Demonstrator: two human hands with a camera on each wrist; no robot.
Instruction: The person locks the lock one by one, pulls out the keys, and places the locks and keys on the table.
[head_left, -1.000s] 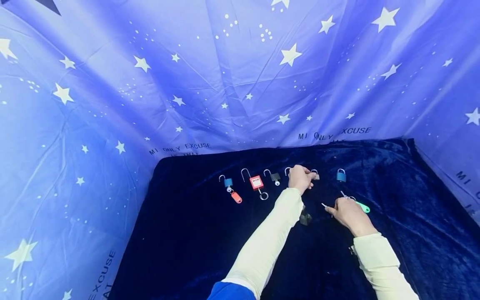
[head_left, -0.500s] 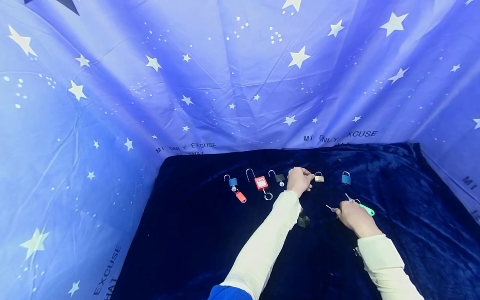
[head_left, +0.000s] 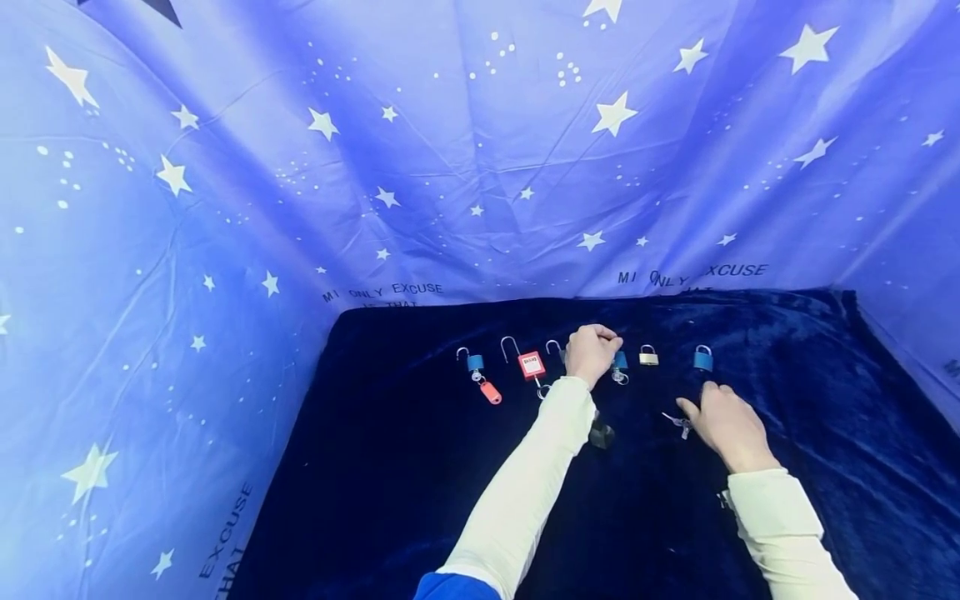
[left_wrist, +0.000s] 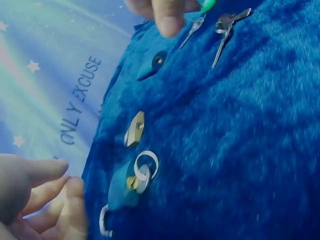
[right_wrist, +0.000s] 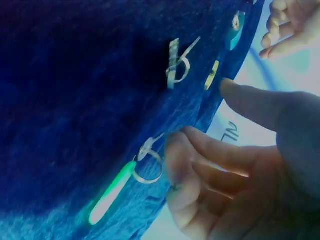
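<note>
My left hand (head_left: 592,354) hovers just left of a blue padlock (head_left: 619,362) with a key in it. Its fingers are loosely bent with nothing between them, and a gap separates them from that padlock (left_wrist: 125,185) in the left wrist view. To the right lies a small brass padlock (head_left: 648,357). My right hand (head_left: 729,423) is spread, thumb apart. A ring of loose keys (head_left: 681,423) lies by its thumb. In the right wrist view its fingertips are close to a key ring with a green tag (right_wrist: 112,192); contact cannot be told. Above it sits another blue padlock (head_left: 702,358).
Leftward in the row lie a blue padlock (head_left: 476,363) with an orange tag (head_left: 490,392), a red padlock (head_left: 531,365) and a dark padlock partly behind my left hand. A dark object (head_left: 602,433) lies beside my left forearm. Starry curtains (head_left: 480,167) surround the dark blue cloth (head_left: 375,467).
My left hand has drawn left, away from the brass padlock, uncovering the keyed blue padlock. My right hand has let go of the loose keys and its thumb has spread. The view has shifted slightly.
</note>
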